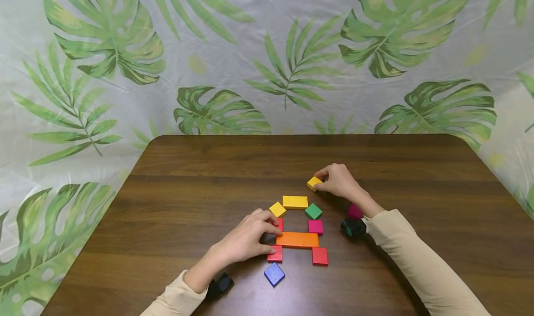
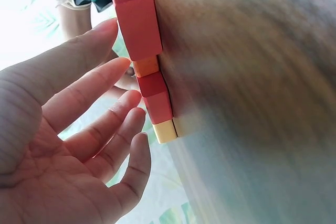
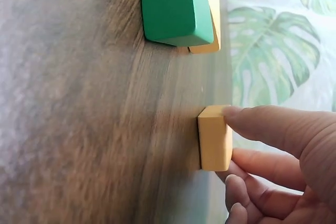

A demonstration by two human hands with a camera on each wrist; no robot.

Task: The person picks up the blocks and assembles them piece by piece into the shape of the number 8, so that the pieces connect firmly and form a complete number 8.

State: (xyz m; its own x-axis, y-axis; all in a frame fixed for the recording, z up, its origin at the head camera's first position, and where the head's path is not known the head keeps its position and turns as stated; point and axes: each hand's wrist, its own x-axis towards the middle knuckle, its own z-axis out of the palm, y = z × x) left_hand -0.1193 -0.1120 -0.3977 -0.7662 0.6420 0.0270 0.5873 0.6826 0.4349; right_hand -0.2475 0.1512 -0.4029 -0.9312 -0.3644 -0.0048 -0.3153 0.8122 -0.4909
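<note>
Beyond the block figure, my right hand (image 1: pixel 339 181) pinches a small yellow block (image 1: pixel 314 183) between thumb and finger. In the right wrist view that yellow block (image 3: pixel 214 139) appears to stand on the tabletop. My left hand (image 1: pixel 246 237) spreads loosely bent fingers along the figure's left side. Its fingertips lie at or over two red blocks (image 1: pixel 275 255) and the left end of a long orange block (image 1: pixel 298 240); firm contact is unclear. A yellow rectangular block (image 1: pixel 295 202) tops the figure, with a yellow square (image 1: pixel 277 209) and a green block (image 1: pixel 314 211) below it.
A magenta block (image 1: pixel 315 227) and a red block (image 1: pixel 320 256) form the figure's right side. A blue block (image 1: pixel 274 274) lies nearest the front. Another magenta block (image 1: pixel 355 211) is partly hidden by the right forearm. The brown table (image 1: pixel 200 158) meets a leaf-patterned cloth (image 1: pixel 292 52).
</note>
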